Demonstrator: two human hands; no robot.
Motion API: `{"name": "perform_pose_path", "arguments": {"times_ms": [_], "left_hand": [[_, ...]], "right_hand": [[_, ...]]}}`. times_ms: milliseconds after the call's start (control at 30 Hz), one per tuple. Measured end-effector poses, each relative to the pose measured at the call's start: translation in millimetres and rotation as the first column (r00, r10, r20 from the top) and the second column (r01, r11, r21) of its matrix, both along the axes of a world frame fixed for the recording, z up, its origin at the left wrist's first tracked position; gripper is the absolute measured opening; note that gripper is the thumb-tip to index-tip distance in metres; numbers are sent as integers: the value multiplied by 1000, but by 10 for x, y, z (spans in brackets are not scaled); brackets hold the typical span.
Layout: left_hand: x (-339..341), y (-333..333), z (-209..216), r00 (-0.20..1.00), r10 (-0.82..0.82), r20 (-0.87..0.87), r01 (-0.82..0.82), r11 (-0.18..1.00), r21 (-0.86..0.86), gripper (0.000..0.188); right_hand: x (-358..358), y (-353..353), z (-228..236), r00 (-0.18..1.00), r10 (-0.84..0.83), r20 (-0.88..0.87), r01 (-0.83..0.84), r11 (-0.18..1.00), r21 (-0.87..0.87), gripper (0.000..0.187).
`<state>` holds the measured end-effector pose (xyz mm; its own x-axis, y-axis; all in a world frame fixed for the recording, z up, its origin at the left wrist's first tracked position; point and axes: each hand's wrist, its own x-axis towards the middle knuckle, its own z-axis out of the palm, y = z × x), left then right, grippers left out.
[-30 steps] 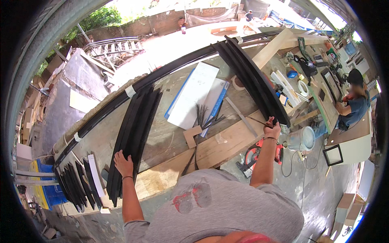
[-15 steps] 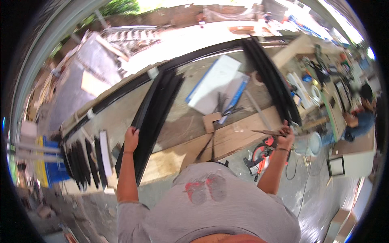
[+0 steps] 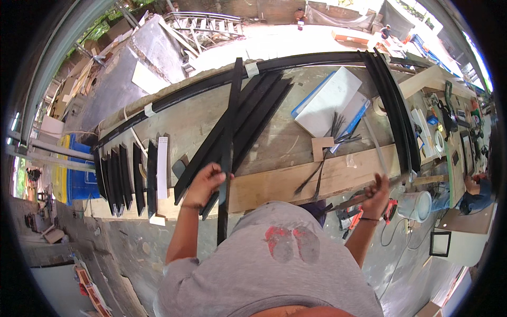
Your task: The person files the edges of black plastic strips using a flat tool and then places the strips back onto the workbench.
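My left hand is closed on a long black bar, its thumb and fingers at the bar's near part. That bar lies slantwise across a group of black channel-shaped bars on the workbench, and its near end reaches past the bench edge by my shirt. Held in my right hand is a narrow dark-brown tool, with its fingers curled around it; its exact kind is unclear. Just beyond that hand lies another bundle of long black bars.
Short black pieces and a white strip line the bench's left end. A white-and-blue box with black ties sits mid-bench. An orange-red power tool, a bucket and a person are at right.
My left hand has brought one black bar up from the left bundle and angled it across the others. The brown tool in my right hand now tilts down toward me. The view has shifted left.
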<state>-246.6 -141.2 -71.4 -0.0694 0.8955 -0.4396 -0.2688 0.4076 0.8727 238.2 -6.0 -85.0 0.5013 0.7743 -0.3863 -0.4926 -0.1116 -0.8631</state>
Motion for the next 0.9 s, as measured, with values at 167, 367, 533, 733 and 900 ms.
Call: {"name": "perform_pose_path", "arguments": {"times_ms": [167, 367, 533, 733, 900], "left_hand": [[220, -460, -166, 958, -275, -80, 276, 961, 2, 17], [434, -646, -38, 873, -432, -226, 436, 899, -35, 20], [252, -687, 19, 861, -417, -292, 414, 907, -75, 19], [193, -659, -26, 681, -512, -524, 527, 839, -134, 18], [243, -271, 178, 532, -575, -621, 524, 800, -293, 33]], "right_hand": [[-1134, 55, 507, 716, 580, 387, -636, 771, 21, 31], [-1715, 267, 671, 639, 652, 409, -760, 617, 203, 51], [-1968, 344, 682, 566, 748, 348, -818, 562, 122, 48], [-2174, 342, 760, 409, 817, 407, -905, 421, 63, 30], [-2215, 256, 935, 349, 874, 337, -937, 318, 145, 31]]}}
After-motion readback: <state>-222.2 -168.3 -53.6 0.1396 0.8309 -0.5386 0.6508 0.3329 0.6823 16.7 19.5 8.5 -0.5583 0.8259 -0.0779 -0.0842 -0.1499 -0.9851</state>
